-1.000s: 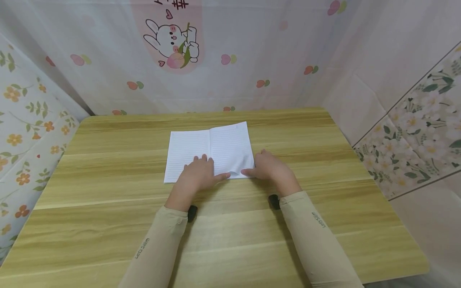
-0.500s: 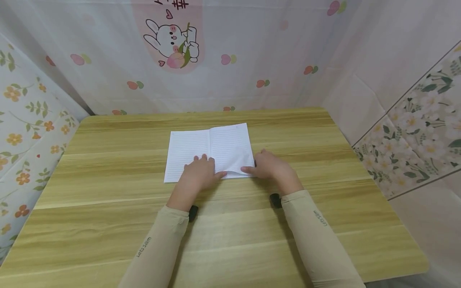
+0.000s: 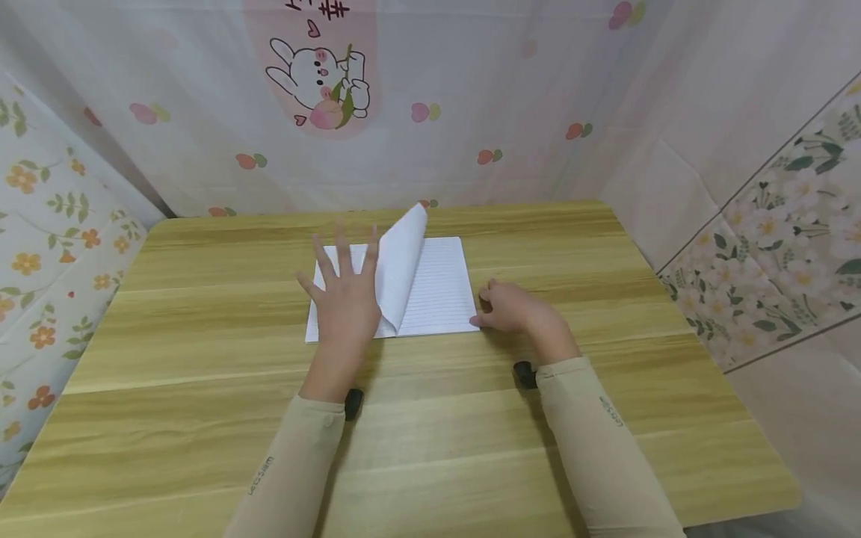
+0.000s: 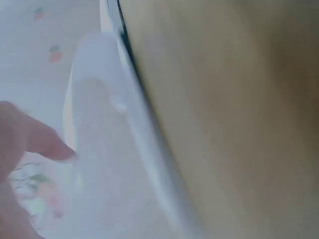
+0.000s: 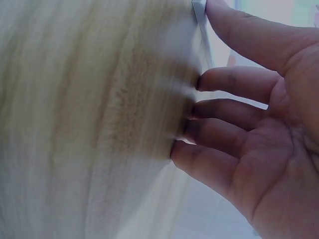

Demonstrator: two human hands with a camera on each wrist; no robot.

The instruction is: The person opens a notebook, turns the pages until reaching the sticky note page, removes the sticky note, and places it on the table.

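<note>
An open lined notebook (image 3: pixel 440 291) lies on the wooden table, its right page flat. One loose page (image 3: pixel 402 265) stands up near the spine, curving leftward. My left hand (image 3: pixel 348 302) is spread wide over the left page, its index finger beside the raised sheet. In the left wrist view, the thumb (image 4: pixel 47 142) overlaps the blurred white paper (image 4: pixel 109 174). At the notebook's lower right corner, my right hand (image 3: pixel 514 308) has its thumb at the edge. The right wrist view shows that hand's other fingers (image 5: pixel 214 164) loosely bent, tips at the tabletop.
The wooden table (image 3: pixel 430 448) extends around the notebook on every side. Behind it hangs a white curtain (image 3: pixel 525 97) with a rabbit print. Floral cloth (image 3: pixel 47 261) covers the left side, and a flowered panel (image 3: pixel 794 232) stands at the right.
The right-hand page has lifted from lying flat and swung left to stand near the spine. My left hand has moved up and left with fingers spread. My right hand has shifted slightly right.
</note>
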